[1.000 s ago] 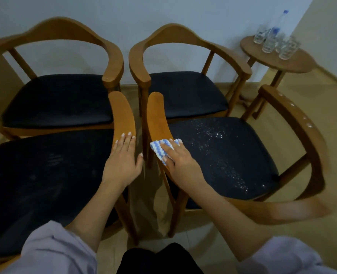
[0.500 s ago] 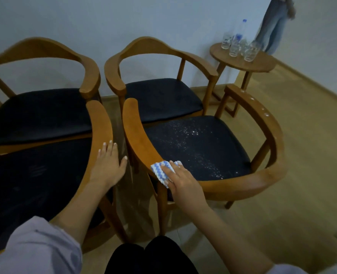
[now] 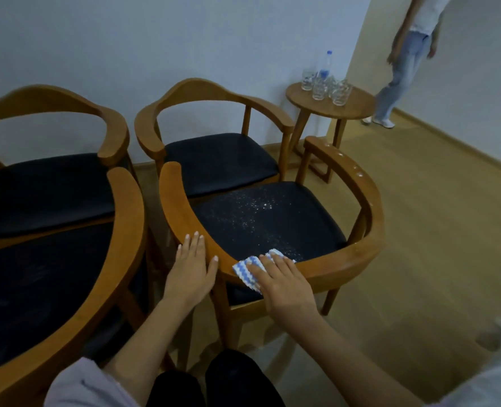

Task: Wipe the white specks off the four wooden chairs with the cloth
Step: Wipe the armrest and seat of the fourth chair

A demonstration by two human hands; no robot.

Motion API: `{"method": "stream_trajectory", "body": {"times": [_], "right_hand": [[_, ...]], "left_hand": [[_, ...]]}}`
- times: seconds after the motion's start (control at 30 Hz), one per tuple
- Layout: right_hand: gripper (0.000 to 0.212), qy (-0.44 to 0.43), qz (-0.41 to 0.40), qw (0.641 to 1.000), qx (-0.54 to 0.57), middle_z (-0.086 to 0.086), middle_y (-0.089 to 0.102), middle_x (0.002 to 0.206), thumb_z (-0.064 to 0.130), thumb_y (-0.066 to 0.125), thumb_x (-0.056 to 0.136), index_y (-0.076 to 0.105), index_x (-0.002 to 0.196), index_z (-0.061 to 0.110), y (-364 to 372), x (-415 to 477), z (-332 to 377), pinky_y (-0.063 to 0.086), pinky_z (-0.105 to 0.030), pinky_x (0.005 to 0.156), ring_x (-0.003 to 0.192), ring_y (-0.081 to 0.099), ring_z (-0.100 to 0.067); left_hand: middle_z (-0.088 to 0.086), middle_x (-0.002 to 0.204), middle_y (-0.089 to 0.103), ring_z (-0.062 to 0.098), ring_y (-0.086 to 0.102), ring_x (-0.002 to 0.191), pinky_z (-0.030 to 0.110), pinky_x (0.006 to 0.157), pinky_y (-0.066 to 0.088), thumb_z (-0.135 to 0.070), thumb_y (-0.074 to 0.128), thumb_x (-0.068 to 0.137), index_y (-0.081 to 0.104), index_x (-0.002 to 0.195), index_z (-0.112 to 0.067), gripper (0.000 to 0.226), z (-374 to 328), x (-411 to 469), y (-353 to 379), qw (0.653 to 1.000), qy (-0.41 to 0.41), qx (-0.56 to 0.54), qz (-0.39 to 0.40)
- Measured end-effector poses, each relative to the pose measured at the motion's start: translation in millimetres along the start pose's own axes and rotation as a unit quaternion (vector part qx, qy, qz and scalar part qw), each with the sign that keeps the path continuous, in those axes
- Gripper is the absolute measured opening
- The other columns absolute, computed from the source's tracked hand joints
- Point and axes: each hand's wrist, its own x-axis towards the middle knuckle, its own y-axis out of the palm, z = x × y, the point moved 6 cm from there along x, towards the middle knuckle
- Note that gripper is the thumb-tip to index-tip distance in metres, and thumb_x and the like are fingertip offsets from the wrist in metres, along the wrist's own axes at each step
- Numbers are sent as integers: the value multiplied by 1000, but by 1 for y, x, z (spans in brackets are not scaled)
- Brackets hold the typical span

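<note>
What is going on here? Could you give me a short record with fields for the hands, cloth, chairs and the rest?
Left hand: flat on the curved rail of the speckled chair, holding nothing
Right hand: straight fingers pressing the cloth onto that rail
Cloth: blue and white, partly under the right hand
Specks: white, scattered over that chair's black seat
Other chairs: near left chair, far left chair, far right chair; dark seats
Side table: glasses and a bottle on it
Person: standing near the far wall

Blue-striped cloth (image 3: 248, 271) atop speckled chair (image 3: 346, 259)
</note>
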Motion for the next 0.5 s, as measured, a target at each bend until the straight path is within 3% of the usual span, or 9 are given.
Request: {"method": "stream_trajectory", "body": {"times": [0.07, 0.2, 0.37, 0.5], "right_hand": [[63, 4, -13, 1000, -3, -4, 62, 128, 29, 80, 70, 59, 129, 25, -6, -6, -8, 34, -40, 104, 123, 56, -26], [60, 22, -16, 1000, 16, -4, 59, 133, 32, 74, 77, 55, 133, 24, -21, -14, -28, 32, -43, 107, 129, 51, -26], [48, 47, -49, 996, 56, -2, 58, 134, 38, 35, 93, 52, 135, 24, -38, -25, -60, 36, -45, 108, 130, 49, -25], [48, 75, -69, 990, 100, 5, 49, 142, 44, 29, 98, 45, 141, 30, -42, -36, -92, 22, -37, 114, 138, 36, -17]], "left_hand": [[4, 159, -1, 16, -8, 145, 32, 117, -3, -42, 24, 101, 4, 151, -9, 63, -10, -3, 5, 1000, 6, -5, 2], [5, 159, 2, 17, -6, 145, 32, 116, -2, -42, 24, 101, 6, 151, -9, 63, -27, -6, 14, 1000, 16, 6, -3], [7, 159, 2, 19, -6, 146, 33, 116, -4, -44, 22, 100, 5, 150, -7, 64, -45, -6, 21, 999, 21, 25, 4], [3, 159, 3, 15, -6, 145, 29, 114, -6, -47, 22, 99, 5, 150, -11, 65, -69, -7, 30, 999, 49, 13, 8]]}}
